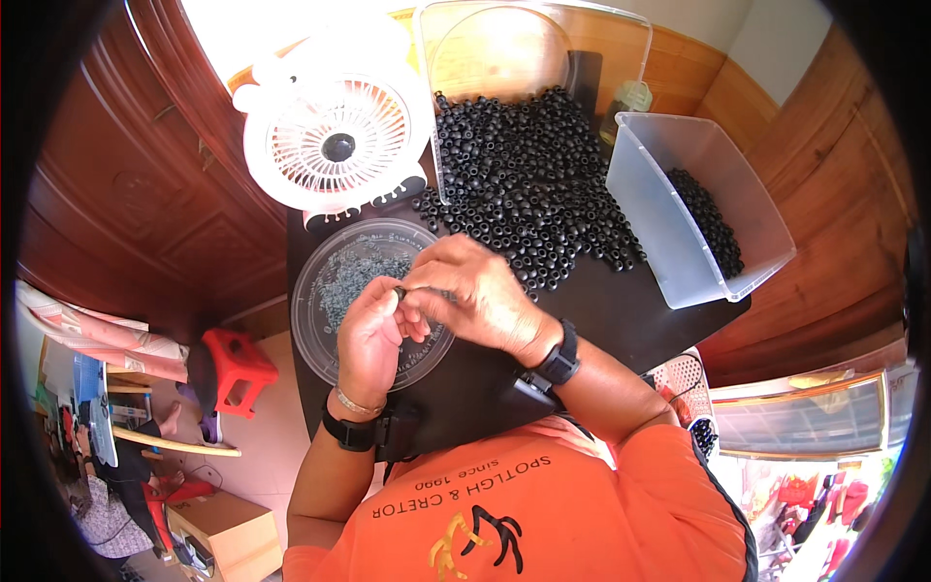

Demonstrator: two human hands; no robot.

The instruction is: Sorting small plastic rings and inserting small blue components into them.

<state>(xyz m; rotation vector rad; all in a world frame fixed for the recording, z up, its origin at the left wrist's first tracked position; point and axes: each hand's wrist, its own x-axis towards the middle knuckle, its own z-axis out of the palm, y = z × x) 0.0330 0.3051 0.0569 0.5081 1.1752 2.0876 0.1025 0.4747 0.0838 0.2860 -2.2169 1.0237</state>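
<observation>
One small dark piece [400, 292] is between my two hands, above the right part of the round dish [303, 315]. The fingers of my left hand [370, 328] pinch it with the thumb. The fingers of my right hand [472, 291] are bent and come together at the same piece; if they also grip it, I cannot tell. In the dish, near the left edge of the worktop [621, 322], there lie many blue-grey bits [351, 276]. Behind my right hand, a big heap of black rings [529, 179] spreads from the clear box [433, 126] at the far edge. The bin [648, 218], with more rings [706, 218] inside, stands at the right edge. At the far left corner stands the white fan [337, 147].
</observation>
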